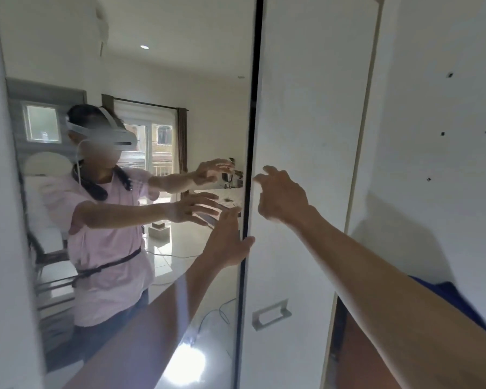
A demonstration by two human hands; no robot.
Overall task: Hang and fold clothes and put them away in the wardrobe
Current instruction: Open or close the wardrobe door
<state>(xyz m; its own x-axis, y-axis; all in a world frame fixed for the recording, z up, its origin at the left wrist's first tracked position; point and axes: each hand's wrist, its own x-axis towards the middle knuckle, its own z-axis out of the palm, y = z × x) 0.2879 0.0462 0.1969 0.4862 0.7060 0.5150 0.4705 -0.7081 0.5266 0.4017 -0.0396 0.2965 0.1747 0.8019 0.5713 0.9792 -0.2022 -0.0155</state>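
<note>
A wardrobe stands right in front of me, with a mirrored sliding door (129, 66) on the left and a plain white door (306, 122) beside it. My left hand (226, 242) lies flat against the mirror's dark right edge, fingers straight, thumb hooked at the edge. Over the white door my right hand (282, 193) hovers with fingers spread and loosely bent, holding nothing. A recessed metal handle (270, 314) sits low on the white door. Blue cloth (455, 299) shows at the right, partly hidden behind my right forearm.
The mirror reflects a person in a pink shirt with a headset, a window with curtains, a tiled floor and cables. A white wall (438, 136) with small dark marks rises on the right. A dark gap (340, 332) opens beside the white door, low down.
</note>
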